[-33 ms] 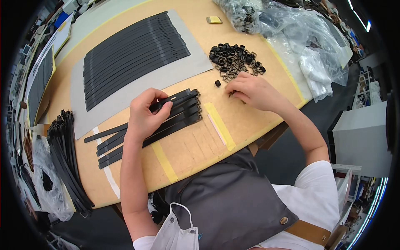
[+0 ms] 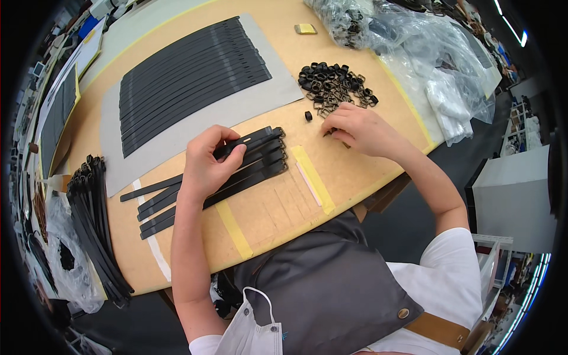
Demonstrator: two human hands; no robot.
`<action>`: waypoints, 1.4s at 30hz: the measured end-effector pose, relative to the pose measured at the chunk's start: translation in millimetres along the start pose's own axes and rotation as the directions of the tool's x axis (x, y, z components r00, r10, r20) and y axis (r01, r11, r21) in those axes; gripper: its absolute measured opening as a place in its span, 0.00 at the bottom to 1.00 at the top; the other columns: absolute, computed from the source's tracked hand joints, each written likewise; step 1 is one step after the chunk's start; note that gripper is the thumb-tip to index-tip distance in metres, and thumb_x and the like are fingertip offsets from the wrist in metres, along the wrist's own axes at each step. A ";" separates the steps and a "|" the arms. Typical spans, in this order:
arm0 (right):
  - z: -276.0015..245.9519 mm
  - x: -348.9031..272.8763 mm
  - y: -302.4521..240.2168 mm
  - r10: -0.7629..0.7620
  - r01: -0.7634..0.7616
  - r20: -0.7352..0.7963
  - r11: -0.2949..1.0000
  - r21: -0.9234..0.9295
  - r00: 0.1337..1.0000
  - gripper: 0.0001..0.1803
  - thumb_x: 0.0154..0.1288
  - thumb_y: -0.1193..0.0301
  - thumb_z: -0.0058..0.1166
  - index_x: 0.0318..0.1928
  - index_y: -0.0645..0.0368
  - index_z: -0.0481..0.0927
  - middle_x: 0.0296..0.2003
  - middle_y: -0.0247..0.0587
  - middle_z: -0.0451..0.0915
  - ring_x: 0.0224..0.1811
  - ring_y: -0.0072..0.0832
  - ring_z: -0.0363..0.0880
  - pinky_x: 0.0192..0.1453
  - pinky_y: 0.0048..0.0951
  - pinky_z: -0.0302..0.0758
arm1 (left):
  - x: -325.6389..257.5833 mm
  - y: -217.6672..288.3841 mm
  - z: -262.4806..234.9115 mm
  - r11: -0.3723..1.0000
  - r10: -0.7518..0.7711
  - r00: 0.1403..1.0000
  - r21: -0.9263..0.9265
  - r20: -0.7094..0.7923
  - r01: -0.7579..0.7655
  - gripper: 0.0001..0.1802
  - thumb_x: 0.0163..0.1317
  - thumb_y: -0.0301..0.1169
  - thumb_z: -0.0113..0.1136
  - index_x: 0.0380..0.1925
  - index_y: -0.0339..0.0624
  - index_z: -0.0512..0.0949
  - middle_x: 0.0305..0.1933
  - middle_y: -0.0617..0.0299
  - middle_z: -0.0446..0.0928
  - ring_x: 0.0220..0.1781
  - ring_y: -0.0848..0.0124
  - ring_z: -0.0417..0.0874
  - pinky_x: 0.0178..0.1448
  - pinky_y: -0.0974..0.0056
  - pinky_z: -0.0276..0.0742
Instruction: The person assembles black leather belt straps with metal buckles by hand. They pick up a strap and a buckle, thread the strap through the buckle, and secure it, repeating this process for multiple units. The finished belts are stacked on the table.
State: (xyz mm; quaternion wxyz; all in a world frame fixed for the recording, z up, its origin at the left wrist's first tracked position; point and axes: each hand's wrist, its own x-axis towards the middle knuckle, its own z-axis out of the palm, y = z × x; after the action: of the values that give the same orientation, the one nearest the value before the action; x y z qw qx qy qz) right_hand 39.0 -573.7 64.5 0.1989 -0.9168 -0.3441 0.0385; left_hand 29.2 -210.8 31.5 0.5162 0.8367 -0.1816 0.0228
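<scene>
My left hand (image 2: 208,164) is closed on the top black strap (image 2: 255,137) of a small group of black straps (image 2: 248,171) lying side by side on the wooden table (image 2: 355,177). My right hand (image 2: 362,127) rests at the near edge of a pile of small black loops (image 2: 332,84), fingers curled and pinching a small dark loop (image 2: 329,131) against the table. A single loop (image 2: 308,116) lies apart between the pile and the straps.
A grey sheet (image 2: 254,109) behind the hands carries several rows of black straps (image 2: 189,77). A bundle of black straps (image 2: 94,231) lies at the left edge. Clear plastic bags (image 2: 426,53) fill the far right. Yellow tape strips (image 2: 313,177) mark the tabletop.
</scene>
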 end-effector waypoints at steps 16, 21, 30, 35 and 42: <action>-15.8 34.4 -9.7 0.198 -0.294 0.300 0.900 0.322 0.933 0.06 0.70 0.70 0.65 0.43 0.60 0.86 0.40 0.37 0.83 0.47 0.28 0.84 0.50 0.32 0.79 | -0.6 13.5 -4.7 0.997 0.076 0.997 0.029 0.015 -0.076 0.09 0.60 0.26 0.73 0.37 0.34 0.83 0.31 0.66 0.81 0.31 0.80 0.76 0.36 0.71 0.72; 12.1 58.6 -16.1 -0.030 -0.006 0.033 0.644 0.765 0.999 0.09 0.75 0.65 0.65 0.47 0.57 0.86 0.40 0.26 0.82 0.39 0.16 0.75 0.46 0.22 0.72 | -1.4 18.5 -7.5 0.995 -0.012 0.999 -0.103 0.035 0.015 0.09 0.60 0.27 0.74 0.37 0.36 0.83 0.31 0.66 0.82 0.33 0.80 0.79 0.39 0.71 0.75; 33.9 91.3 -39.1 -0.033 -0.052 0.059 0.184 0.982 0.998 0.09 0.80 0.66 0.59 0.49 0.59 0.84 0.40 0.28 0.82 0.34 0.13 0.74 0.39 0.19 0.73 | -3.3 20.8 -16.4 0.976 -0.069 0.998 -0.207 -0.002 0.067 0.12 0.63 0.29 0.74 0.40 0.36 0.81 0.32 0.68 0.81 0.35 0.82 0.78 0.40 0.73 0.74; 47.8 95.1 -39.0 -0.046 -0.086 0.085 -0.022 0.996 0.995 0.09 0.82 0.65 0.56 0.48 0.58 0.81 0.43 0.31 0.79 0.36 0.15 0.78 0.41 0.21 0.76 | -3.4 18.7 -13.5 0.976 -0.040 0.997 -0.216 -0.059 0.026 0.11 0.62 0.29 0.75 0.38 0.37 0.82 0.30 0.68 0.82 0.29 0.82 0.75 0.32 0.72 0.71; 49.9 93.1 -37.9 -0.045 -0.028 0.040 0.245 0.969 0.998 0.10 0.81 0.65 0.57 0.50 0.58 0.84 0.40 0.27 0.82 0.39 0.14 0.79 0.43 0.20 0.78 | -4.0 25.3 -11.9 0.993 -0.076 0.997 -0.094 0.002 0.076 0.11 0.61 0.26 0.75 0.38 0.35 0.82 0.30 0.67 0.82 0.30 0.82 0.78 0.33 0.72 0.73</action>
State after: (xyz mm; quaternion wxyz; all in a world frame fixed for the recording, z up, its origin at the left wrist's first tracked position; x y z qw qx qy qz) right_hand 76.1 -470.8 39.7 0.7102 -0.5976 -0.2585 0.2677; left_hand 18.9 -209.5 57.8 0.5558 0.8176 -0.1499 -0.0047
